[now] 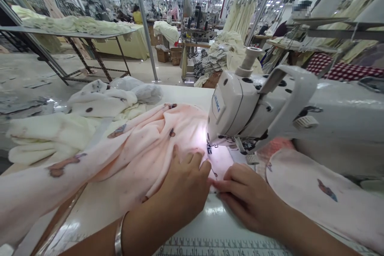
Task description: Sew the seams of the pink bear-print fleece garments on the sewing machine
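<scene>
Watching from afar, I see the left hand (183, 182) lying on pink cloth (132, 164) just before the sewing machine (237, 108); its curled fingers hide whether it grips. The right hand (252, 192), close beside it, pinches the cloth's near edge. Glare under the machine's head leaves me unable to make out the needle. Left of the machine, the cloth spreads across the tabletop (216, 218) and out of frame; nearer than the machine, a ruler (210, 248) is cropped.
</scene>
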The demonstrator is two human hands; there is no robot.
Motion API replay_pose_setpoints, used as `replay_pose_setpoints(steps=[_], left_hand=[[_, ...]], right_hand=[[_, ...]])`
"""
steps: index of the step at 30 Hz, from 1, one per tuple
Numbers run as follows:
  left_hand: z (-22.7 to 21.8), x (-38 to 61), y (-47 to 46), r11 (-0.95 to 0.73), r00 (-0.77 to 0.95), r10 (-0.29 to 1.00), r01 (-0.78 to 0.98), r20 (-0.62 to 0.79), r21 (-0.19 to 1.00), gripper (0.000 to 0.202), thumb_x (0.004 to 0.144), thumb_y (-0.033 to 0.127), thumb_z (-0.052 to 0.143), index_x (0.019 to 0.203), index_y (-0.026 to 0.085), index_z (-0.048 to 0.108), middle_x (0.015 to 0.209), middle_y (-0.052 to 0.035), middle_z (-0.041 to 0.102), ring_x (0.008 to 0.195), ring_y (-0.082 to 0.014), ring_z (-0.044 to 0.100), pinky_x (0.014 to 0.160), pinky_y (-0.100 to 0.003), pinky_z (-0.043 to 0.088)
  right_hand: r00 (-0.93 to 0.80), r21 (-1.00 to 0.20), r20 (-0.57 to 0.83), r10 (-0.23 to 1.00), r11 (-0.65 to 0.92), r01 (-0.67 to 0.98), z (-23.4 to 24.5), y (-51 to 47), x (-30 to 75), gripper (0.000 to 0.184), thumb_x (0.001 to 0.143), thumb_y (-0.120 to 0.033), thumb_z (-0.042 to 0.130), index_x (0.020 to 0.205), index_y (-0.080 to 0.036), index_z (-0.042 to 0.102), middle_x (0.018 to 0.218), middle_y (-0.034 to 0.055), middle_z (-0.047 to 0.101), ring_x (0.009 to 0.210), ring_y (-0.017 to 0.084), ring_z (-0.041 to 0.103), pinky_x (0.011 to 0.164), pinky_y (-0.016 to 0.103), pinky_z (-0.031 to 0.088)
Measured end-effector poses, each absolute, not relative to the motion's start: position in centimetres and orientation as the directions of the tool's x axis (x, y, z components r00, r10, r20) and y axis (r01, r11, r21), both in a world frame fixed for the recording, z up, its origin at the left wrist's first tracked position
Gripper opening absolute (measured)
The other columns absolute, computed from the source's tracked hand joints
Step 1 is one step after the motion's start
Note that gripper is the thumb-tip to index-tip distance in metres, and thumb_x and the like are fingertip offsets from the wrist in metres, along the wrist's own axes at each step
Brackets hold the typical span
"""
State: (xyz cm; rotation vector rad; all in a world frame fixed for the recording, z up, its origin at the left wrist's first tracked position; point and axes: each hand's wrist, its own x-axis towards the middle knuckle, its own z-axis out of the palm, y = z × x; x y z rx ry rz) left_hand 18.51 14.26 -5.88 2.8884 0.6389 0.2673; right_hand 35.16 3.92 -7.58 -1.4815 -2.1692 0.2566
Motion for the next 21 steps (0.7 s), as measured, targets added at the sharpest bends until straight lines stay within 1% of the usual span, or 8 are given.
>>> replay_pose_setpoints(steps=[2, 4, 7, 10, 14, 16, 18, 21], left_hand=[[-6.2, 18.4, 14.4, -0.894, 0.895, 0.426, 0.394, 0.13, 0.214, 0.018, 0.087, 0.018, 0.042, 0.098, 0.015, 0.056, 0.118, -0.0133, 0.054, 0.109, -0.0295, 0.049, 0.097, -0.068, 0.022], [-6.3, 18.3, 14.5, -0.888, 0.895, 0.427, 0.388, 0.127, 0.249, 0.019, 0.089, 0.021, 0.04, 0.101, 0.016, 0.054, 0.122, -0.0127, 0.052, 0.11, -0.029, 0.048, 0.097, -0.069, 0.02], [-6.4, 18.0, 14.7, -0.886, 0.901, 0.416, 0.369, 0.126, 0.281, 0.021, 0.09, 0.023, 0.039, 0.104, 0.018, 0.053, 0.124, -0.0115, 0.051, 0.114, -0.028, 0.046, 0.098, -0.069, 0.018], [-6.5, 17.8, 14.7, -0.898, 0.91, 0.394, 0.352, 0.126, 0.265, 0.025, 0.091, 0.023, 0.036, 0.109, 0.018, 0.052, 0.126, -0.0136, 0.05, 0.119, -0.0279, 0.043, 0.098, -0.07, 0.014], [-7.1, 17.7, 14.8, -0.903, 0.914, 0.378, 0.329, 0.146, 0.275, 0.029, 0.091, 0.025, 0.036, 0.115, 0.016, 0.048, 0.129, -0.0159, 0.049, 0.124, -0.028, 0.039, 0.1, -0.07, 0.008], [-7.5, 17.9, 15.5, -0.904, 0.911, 0.372, 0.312, 0.177, 0.293, 0.03, 0.09, 0.024, 0.038, 0.117, 0.014, 0.046, 0.129, -0.0162, 0.049, 0.125, -0.0274, 0.038, 0.103, -0.067, 0.007], [-7.9, 18.4, 16.8, -0.909, 0.908, 0.359, 0.287, 0.217, 0.301, 0.032, 0.088, 0.024, 0.04, 0.118, 0.012, 0.044, 0.13, -0.0168, 0.049, 0.127, -0.0284, 0.036, 0.104, -0.065, 0.007], [-8.0, 19.3, 19.0, -0.923, 0.918, 0.312, 0.233, 0.242, 0.306, 0.036, 0.086, 0.028, 0.047, 0.117, 0.011, 0.042, 0.129, -0.0182, 0.049, 0.129, -0.0317, 0.034, 0.105, -0.063, 0.008]], right_hand=[[-0.256, -0.468, 0.286, 0.923, 0.368, 0.804, -7.6, 4.0, 35.2, 0.019, 0.086, -0.014, 0.048, 0.103, -0.019, 0.056, 0.082, 0.0041, 0.055, 0.074, 0.018, 0.046, 0.065, 0.033, 0.034], [-0.225, -0.496, 0.277, 0.934, 0.34, 0.799, -7.6, 4.0, 35.2, 0.015, 0.085, -0.013, 0.048, 0.098, -0.018, 0.055, 0.079, 0.0032, 0.054, 0.073, 0.017, 0.046, 0.064, 0.032, 0.034], [-0.226, -0.485, 0.259, 0.939, 0.329, 0.81, -7.5, 4.1, 35.1, 0.016, 0.084, -0.013, 0.048, 0.098, -0.018, 0.054, 0.079, 0.0029, 0.054, 0.072, 0.018, 0.046, 0.064, 0.032, 0.033], [-0.252, -0.443, 0.233, 0.939, 0.333, 0.832, -7.4, 4.0, 34.9, 0.016, 0.086, -0.015, 0.047, 0.099, -0.02, 0.055, 0.083, 0.0035, 0.054, 0.075, 0.019, 0.047, 0.065, 0.033, 0.032], [-0.255, -0.384, 0.22, 0.942, 0.324, 0.865, -7.4, 4.1, 34.7, 0.015, 0.089, -0.017, 0.045, 0.096, -0.02, 0.057, 0.081, 0.0036, 0.054, 0.074, 0.019, 0.046, 0.064, 0.033, 0.031], [-0.265, -0.335, 0.238, 0.934, 0.335, 0.881, -7.6, 4.6, 34.8, 0.016, 0.089, -0.017, 0.043, 0.095, -0.019, 0.059, 0.077, 0.0034, 0.053, 0.07, 0.018, 0.045, 0.062, 0.032, 0.03], [-0.275, -0.262, 0.283, 0.919, 0.35, 0.899, -7.9, 5.4, 35.0, 0.019, 0.091, -0.017, 0.041, 0.094, -0.018, 0.06, 0.075, 0.0041, 0.054, 0.068, 0.019, 0.045, 0.062, 0.032, 0.031], [-0.25, -0.197, 0.337, 0.908, 0.328, 0.924, -8.3, 6.7, 35.5, 0.022, 0.092, -0.019, 0.04, 0.097, -0.016, 0.061, 0.079, 0.0073, 0.056, 0.074, 0.02, 0.048, 0.066, 0.033, 0.034]])
